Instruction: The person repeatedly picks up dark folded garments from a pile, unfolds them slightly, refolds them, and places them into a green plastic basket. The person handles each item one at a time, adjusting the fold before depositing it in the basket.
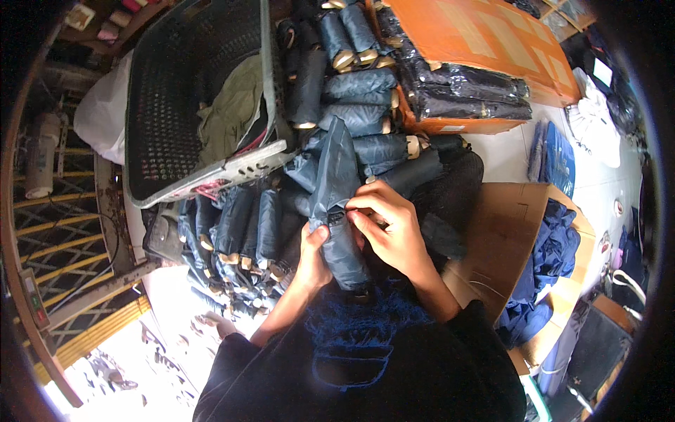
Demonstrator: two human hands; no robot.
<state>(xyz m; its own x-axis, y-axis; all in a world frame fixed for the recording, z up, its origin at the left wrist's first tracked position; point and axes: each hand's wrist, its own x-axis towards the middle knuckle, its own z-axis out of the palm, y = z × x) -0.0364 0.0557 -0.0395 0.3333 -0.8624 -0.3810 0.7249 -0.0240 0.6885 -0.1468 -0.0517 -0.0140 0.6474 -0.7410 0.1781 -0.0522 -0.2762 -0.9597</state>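
A folded umbrella point(346, 254) in dark blue-grey cloth stands out in front of my chest. Its upper part, a loose pointed cloth sleeve point(333, 165), rises away from me. My left hand point(313, 254) is wrapped round the lower body, thumb on top. From the right, my right hand point(391, 219) pinches the edge of the cloth near the middle, where a dark opening shows. Just beyond lie several similar rolled umbrellas point(360, 84) with pale handle ends, and more umbrellas point(235, 221) are heaped to the left.
A dark plastic basket point(151, 105) holding olive cloth point(235, 105) stands at the far left. An orange carton point(478, 32) with black plastic-wrapped packs point(471, 98) is at the back right. An open cardboard box point(492, 246) with navy cloth point(555, 243) sits at my right.
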